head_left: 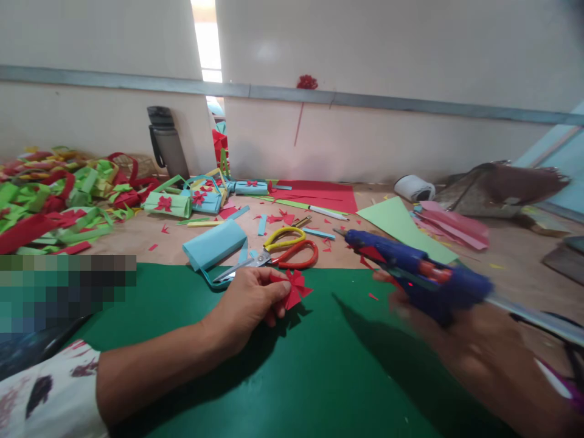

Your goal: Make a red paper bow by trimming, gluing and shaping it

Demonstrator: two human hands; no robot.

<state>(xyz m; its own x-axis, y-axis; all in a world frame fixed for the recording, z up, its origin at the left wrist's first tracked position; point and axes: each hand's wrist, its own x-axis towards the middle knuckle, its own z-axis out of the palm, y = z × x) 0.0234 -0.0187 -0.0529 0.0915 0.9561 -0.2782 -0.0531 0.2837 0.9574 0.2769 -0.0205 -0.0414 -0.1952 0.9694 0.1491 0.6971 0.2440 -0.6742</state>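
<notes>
Between the thumb and fingers of my left hand (255,295) is a red paper flower (297,289), held just above the green mat (292,377). My right hand (474,353), a little blurred, grips a blue hot glue gun (410,261) with a clear glue stick out of its back end. Its nozzle points left, above the table and apart from the flower. Scissors (278,252) with one yellow and one red handle lie just beyond my left hand, their blades over the strap of a folded light-blue paper bag (215,244).
Small finished paper bags (168,204) with red bows stand at the back. Heaped green and red paper pieces (55,201) fill the left. Red sheets (319,196), a light-green sheet (401,228), a pen (328,213), a white roll (414,188), a bottle (168,143) and a handbag (497,188) lie about.
</notes>
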